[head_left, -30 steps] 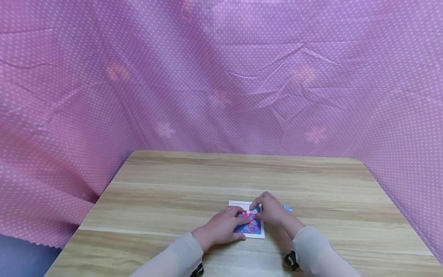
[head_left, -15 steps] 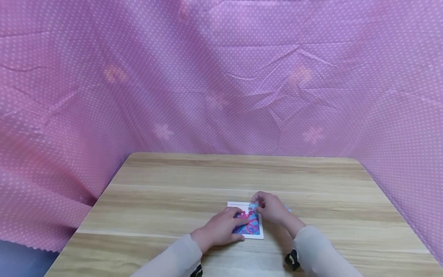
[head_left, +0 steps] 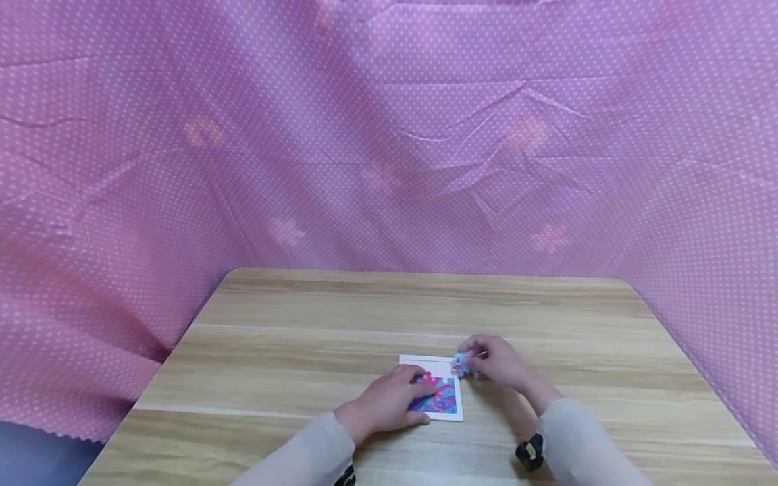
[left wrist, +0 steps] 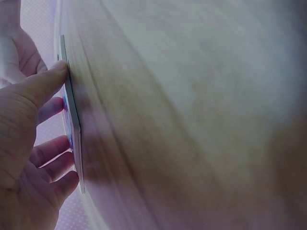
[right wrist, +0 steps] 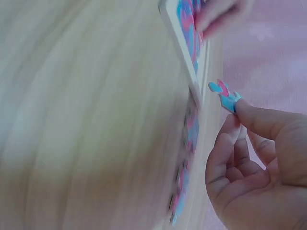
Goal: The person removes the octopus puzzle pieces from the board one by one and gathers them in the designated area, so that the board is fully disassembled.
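A white-framed jigsaw puzzle board [head_left: 427, 359] lies on the wooden table, its lower part filled with a pink and blue picture. My left hand [head_left: 389, 399] rests on its left side. Its fingers are spread over the picture, and in the left wrist view the thumb [left wrist: 45, 84] touches the board's near edge. Just by the board's upper right corner, my right hand [head_left: 500, 363] pinches a blue and pink puzzle piece [right wrist: 225, 96] between thumb and forefinger, held above the table. The upper right of the picture area shows bare white.
In the right wrist view, several loose puzzle pieces [right wrist: 181, 182] lie on the table beside the board; in the head view the right hand mostly hides them. The wooden table [head_left: 292, 337] is bounded by a pink dotted cloth [head_left: 365, 135] at the back and sides.
The right hand has lifted the puzzle piece from the board's upper right area and carried it right, past the frame's edge. The left hand stays on the board.
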Demonstrator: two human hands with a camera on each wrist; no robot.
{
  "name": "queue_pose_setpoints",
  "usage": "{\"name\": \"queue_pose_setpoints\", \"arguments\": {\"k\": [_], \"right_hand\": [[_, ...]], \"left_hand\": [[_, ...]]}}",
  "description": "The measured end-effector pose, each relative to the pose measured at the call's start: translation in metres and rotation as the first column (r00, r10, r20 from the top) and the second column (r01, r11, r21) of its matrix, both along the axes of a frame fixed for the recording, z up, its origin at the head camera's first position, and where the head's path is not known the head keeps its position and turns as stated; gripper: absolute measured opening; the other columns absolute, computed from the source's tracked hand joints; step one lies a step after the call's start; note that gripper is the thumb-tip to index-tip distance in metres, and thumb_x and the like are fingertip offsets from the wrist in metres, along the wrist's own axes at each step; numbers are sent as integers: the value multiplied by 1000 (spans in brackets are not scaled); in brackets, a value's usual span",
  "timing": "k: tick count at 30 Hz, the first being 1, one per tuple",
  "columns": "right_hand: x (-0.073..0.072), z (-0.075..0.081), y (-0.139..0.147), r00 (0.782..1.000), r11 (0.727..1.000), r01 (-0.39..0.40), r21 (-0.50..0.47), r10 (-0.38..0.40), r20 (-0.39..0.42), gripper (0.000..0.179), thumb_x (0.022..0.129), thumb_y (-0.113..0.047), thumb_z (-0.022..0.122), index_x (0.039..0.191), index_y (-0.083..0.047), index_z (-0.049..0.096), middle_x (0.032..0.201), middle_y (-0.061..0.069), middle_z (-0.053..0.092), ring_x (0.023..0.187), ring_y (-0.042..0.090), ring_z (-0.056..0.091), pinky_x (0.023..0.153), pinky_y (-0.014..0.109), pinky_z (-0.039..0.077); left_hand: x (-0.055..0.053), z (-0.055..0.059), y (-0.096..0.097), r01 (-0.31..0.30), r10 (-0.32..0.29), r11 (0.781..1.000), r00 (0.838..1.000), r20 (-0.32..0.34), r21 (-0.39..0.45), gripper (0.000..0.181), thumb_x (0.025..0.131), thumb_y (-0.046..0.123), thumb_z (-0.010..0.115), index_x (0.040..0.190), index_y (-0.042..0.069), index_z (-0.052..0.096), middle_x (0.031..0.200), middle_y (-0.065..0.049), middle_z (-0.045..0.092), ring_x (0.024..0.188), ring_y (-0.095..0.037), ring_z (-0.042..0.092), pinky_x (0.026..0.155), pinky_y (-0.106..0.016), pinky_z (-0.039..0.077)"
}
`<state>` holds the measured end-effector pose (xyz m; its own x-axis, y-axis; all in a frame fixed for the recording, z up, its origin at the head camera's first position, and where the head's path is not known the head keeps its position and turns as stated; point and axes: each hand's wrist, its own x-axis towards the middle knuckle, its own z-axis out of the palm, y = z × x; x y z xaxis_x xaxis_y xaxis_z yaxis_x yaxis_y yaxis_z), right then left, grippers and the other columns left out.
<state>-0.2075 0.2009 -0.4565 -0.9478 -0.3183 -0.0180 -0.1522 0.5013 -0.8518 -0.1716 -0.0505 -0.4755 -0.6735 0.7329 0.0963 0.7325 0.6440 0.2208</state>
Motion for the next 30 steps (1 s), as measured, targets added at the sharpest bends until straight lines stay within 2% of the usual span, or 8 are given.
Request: {"name": "queue_pose_setpoints", "arguments": {"k": [6,16,24,30], "right_hand": [[-1,1,29,999,999,31,-31,-30,30,20,87,-5,67,105,1,65,88,6,64,77,21,61,63,33,54],[3,2,67,998,999,28,36,-30,46,21,86,-6,66,106,1,65,87,6,62,79,19,56,63,28,51],[9,1,88,989,998,44,45,-50,140,21,88,-4,63,108,2,64,86,7,59,77,21,53,62,28,50],[12,-1,95,986,995,61,77,-72,148,19,89,-4,63,107,1,65,86,7,59,76,21,52,62,28,49]], "left_hand": [[0,1,0,-12,12,1000,1000,26,3,52,85,45,68,133,24,59,131,-6,49,123,-21,44,102,-34,39],[1,3,1,-56,59,998,991,116,-28,52,86,45,67,134,27,57,136,-4,45,127,-20,40,104,-36,37],[2,4,2,-52,55,998,994,92,-31,53,86,45,67,134,26,57,136,-4,46,127,-20,41,104,-36,37],[4,7,1,-50,53,998,996,73,-38,54,85,47,67,135,27,56,135,-4,47,126,-20,42,104,-35,37]]}}
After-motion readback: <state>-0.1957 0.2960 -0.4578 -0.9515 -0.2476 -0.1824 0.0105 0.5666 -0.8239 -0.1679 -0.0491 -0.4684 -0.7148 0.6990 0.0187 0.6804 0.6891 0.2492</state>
